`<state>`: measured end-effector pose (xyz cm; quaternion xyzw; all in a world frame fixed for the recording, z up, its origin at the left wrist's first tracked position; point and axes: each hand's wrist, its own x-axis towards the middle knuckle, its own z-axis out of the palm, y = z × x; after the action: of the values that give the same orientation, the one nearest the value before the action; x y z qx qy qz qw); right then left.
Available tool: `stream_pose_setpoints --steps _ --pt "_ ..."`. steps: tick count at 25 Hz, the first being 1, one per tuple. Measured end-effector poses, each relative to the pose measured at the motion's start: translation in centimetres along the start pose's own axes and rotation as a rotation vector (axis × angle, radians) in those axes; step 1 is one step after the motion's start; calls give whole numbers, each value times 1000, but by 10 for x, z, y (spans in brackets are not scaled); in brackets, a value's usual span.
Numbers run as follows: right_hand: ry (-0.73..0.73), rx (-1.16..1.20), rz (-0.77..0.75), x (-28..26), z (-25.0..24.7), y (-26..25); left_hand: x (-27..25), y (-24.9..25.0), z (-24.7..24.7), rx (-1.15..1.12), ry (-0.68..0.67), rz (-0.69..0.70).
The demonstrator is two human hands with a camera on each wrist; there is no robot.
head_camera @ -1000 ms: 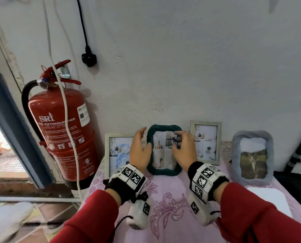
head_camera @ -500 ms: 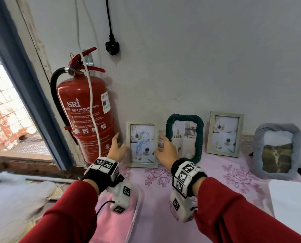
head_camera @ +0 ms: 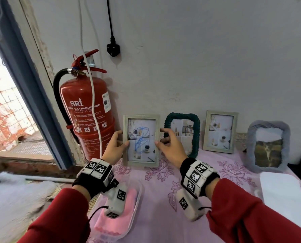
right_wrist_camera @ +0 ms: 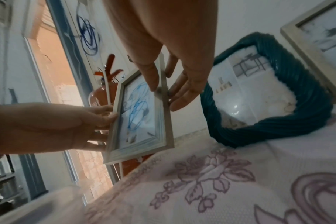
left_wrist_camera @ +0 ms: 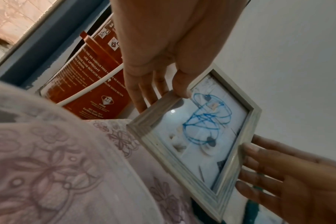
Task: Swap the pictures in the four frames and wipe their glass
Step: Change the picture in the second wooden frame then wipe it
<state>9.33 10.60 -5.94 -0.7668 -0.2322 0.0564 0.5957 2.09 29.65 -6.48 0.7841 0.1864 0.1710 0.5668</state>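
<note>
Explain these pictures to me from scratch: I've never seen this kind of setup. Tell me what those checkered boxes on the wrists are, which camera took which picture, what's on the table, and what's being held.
No machine here: a person in red sleeves works bare-handed. The checkered boxes strapped to the wrists carry cameras. The wide picture comes from a head camera looking down; the other two look along each hand from the wrists.

The left hand and right hand hold the scribbled pale frame by its side edges, thumbs on the front.

Against the wall stand a green frame, a second pale frame and a grey frame, on a flowered pink tablecloth. Nearer the person lie a clear tray with a pink cloth in it and a white pad. A red fire extinguisher stands at the left.
</note>
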Motion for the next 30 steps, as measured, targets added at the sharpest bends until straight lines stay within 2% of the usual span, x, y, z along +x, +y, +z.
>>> stream_pose_setpoints --steps 6,10,15,21,26,30 --pt "-63 245 -66 -47 -32 -30 -50 37 7 -192 -77 123" --pt "-92 315 -79 -80 -56 -35 -81 53 24 -233 -106 140" --pt "-43 416 -41 -121 -83 -24 -116 49 62 -178 -113 160" --pt "81 438 42 -156 -110 -6 -145 42 99 -233 -183 155" --pt "55 611 101 -169 -127 0 -160 42 117 -308 -260 169" --pt "60 715 105 -176 -131 7 -166 38 128 -303 -244 191"
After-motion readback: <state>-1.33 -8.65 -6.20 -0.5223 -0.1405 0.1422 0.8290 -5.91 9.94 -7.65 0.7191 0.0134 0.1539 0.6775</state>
